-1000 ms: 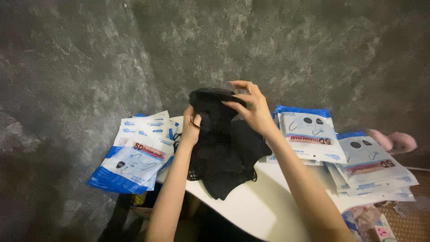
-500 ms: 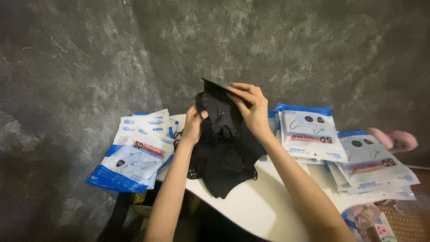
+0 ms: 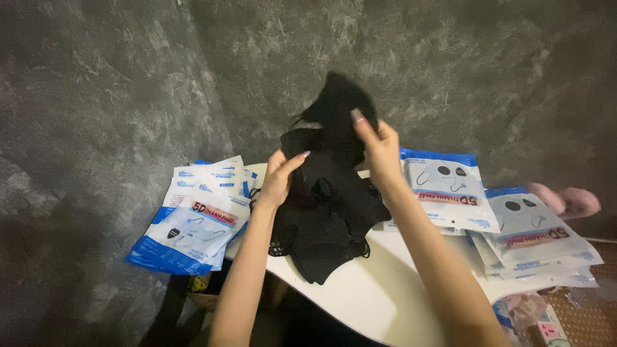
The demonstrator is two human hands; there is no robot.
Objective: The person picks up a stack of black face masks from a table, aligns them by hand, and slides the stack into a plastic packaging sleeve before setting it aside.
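A heap of black face masks (image 3: 324, 225) lies on a white table (image 3: 373, 295). My right hand (image 3: 376, 144) pinches one black mask (image 3: 337, 106) and holds it lifted above the heap, its shape blurred. My left hand (image 3: 279, 177) rests on the left upper side of the heap, fingers touching the black masks there.
Blue-and-white mask packets (image 3: 193, 222) are stacked left of the heap, overhanging the table's edge. More such packets (image 3: 443, 186) and another stack (image 3: 536, 238) lie to the right. A pink fluffy object (image 3: 569, 200) sits at far right. A dark grey wall stands behind.
My right hand has lifted a black mask up off the heap, higher than before. My left hand has stayed on the left side of the heap.
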